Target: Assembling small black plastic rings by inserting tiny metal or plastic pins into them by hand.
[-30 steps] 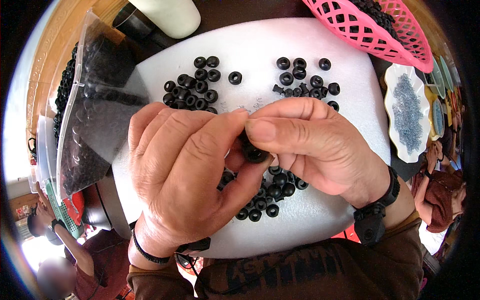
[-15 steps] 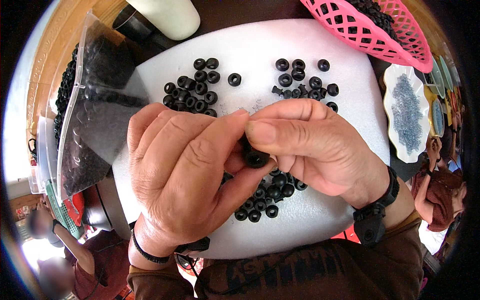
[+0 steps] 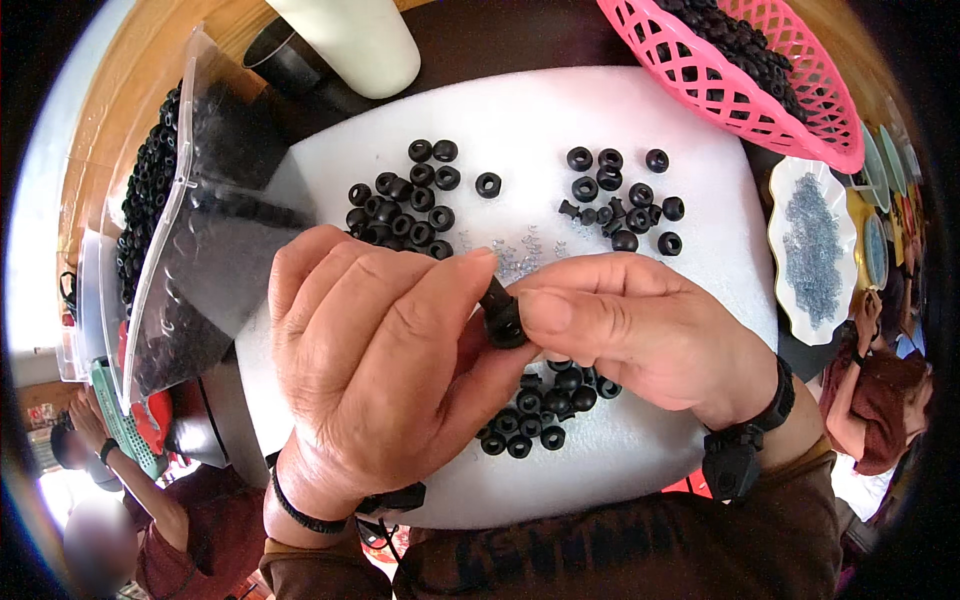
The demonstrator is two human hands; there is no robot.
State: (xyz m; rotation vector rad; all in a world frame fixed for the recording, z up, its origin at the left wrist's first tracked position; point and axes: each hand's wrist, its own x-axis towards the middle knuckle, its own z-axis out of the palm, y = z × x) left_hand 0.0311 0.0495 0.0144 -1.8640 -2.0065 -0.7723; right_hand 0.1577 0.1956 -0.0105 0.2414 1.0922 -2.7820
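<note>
A small black round part (image 3: 502, 318) is pinched between the fingertips of my left hand (image 3: 385, 350) and my right hand (image 3: 640, 330), held above a white foam pad (image 3: 520, 130). Both hands grip it together at the pad's middle. Under my hands lies a pile of black ring parts (image 3: 545, 405). More black rings sit in a cluster at the upper left (image 3: 405, 205) and another at the upper right (image 3: 620, 195). A scatter of tiny clear bits (image 3: 520, 252) lies just beyond my fingertips.
A clear plastic bag of black parts (image 3: 190, 230) lies left of the pad. A pink mesh basket (image 3: 740, 75) with black parts is at the upper right, a white dish of small grey pieces (image 3: 812, 245) at the right. A white cylinder (image 3: 350, 40) stands beyond. Other people sit nearby.
The black part has been turned slightly between my fingertips and now stands more upright. My hands stay in the same place.
</note>
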